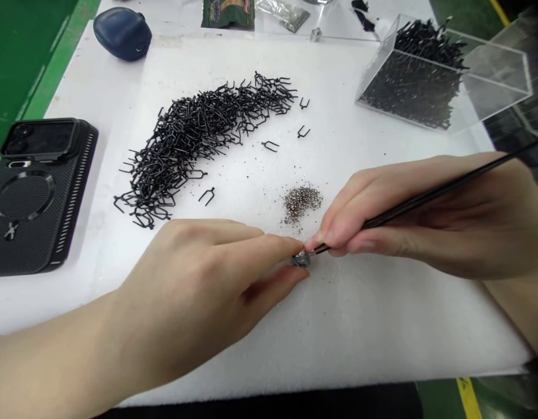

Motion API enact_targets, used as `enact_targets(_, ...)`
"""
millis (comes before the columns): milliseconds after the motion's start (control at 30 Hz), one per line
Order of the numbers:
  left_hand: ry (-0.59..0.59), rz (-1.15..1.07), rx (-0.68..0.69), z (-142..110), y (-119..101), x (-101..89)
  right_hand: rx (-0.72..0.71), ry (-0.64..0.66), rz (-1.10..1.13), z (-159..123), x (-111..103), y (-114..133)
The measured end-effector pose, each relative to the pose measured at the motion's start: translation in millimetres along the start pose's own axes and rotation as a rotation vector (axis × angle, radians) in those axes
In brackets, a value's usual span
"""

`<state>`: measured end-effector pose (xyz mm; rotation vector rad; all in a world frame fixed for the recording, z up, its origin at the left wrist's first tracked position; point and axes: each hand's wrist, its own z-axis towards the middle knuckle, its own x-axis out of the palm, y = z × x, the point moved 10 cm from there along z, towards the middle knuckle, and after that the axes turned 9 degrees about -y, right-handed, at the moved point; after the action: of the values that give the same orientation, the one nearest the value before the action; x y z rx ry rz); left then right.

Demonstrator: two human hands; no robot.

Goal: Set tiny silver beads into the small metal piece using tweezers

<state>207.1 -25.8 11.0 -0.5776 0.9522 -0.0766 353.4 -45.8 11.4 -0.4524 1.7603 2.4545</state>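
Across the white tabletop [382, 337], seen from the head camera, the near edge runs along just below the two hands, with dark cloth and green floor beyond it. A bare white strip lies between that edge and the fingers, and a wider stretch separates the right hand [417, 215] from the clear box [498, 96] at the far right, which is tilted and holds a mass of dark pieces. On the left, a phone in a black case [37, 198] sits at the table's side edge, well apart from the left hand [203, 267]. The curved heap of black forked pieces [199, 125] crowds the space beyond that hand, with a few strays on its near and right sides.

The left forearm comes in from the lower left, back of the hand up, index finger and thumb pinched around a small grey metallic piece [300, 259]. The right hand reaches in from the right, thumb and fingers closed on a slim black tool [447, 187] that slants up and away; its tip meets the piece or stops just beside it, I can't tell which. Just beyond the fingertips lies a small scatter of brownish grains [302, 202].
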Motion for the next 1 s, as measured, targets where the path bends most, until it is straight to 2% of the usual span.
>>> enact_targets(233, 0.026, 0.008, -0.015, -2.6, 5.2, 5.9, 0.014, 0.019, 0.004, 0.7, 0.7, -1.5)
enact_targets(667, 0.031, 0.005, -0.027, -1.6, 4.0, 4.0, -0.018, 0.039, 0.012, 1.9, 1.5, -1.3)
enact_targets(833, -0.004, 0.004, -0.003, -4.4, 3.9, 1.6, -0.038, 0.049, -0.002, 2.4, 1.5, 0.4)
enact_targets(1000, -0.004, -0.004, -0.004, -1.7, 5.7, 6.7, 0.001, 0.05, 0.001, 2.1, 2.3, -2.0)
